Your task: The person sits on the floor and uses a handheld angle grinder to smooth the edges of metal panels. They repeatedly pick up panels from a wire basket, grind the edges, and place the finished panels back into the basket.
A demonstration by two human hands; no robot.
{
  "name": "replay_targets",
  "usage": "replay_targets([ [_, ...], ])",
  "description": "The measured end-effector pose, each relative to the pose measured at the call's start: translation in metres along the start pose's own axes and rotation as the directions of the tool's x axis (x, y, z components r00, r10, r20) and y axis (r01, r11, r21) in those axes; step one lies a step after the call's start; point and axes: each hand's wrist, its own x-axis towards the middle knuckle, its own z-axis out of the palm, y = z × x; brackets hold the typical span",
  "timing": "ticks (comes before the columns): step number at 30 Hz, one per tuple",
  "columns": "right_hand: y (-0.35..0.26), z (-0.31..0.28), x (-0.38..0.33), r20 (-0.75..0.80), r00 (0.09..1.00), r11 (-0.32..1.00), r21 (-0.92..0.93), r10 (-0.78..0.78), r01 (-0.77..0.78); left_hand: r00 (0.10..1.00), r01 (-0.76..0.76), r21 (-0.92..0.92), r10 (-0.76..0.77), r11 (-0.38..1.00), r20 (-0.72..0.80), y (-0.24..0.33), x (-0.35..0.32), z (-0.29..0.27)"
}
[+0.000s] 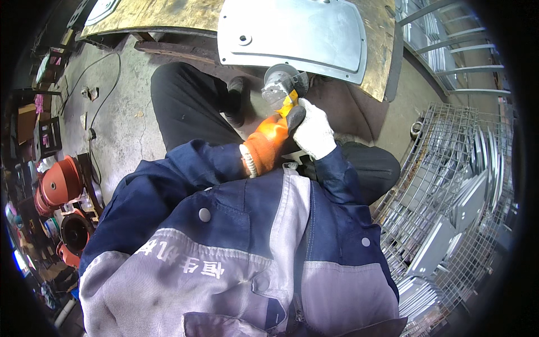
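Note:
An angle grinder with a grey head and a yellow part is held in front of my body, its disc end just below the near edge of a light grey metal panel. My left hand, in an orange glove with a dark patch, is closed around the grinder's body. From the other side my right hand, in a white knit glove, closes on the grinder's rear end, against the left hand. The grip hides much of the tool. Whether the disc touches the panel's edge I cannot tell.
The panel lies on a worn wooden table. A wire mesh basket with several grey metal plates stands at the right, a metal rack beyond it. Orange round containers are at the left. A dark cable crosses the concrete floor.

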Motion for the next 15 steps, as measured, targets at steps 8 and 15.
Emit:
replay_targets([
  [8, 0.021, -0.021, -0.012, -0.112, 0.994, 1.0, 0.006, -0.01, 0.011, 0.976, 0.208, -0.267, -0.18, 0.941, 0.126, 0.018, 0.014, 0.026],
  [15, 0.043, -0.046, -0.026, -0.176, 0.974, 0.989, 0.045, 0.145, -0.139, 0.96, 0.274, -0.545, -0.195, 0.793, 0.199, 0.025, 0.034, 0.061],
])
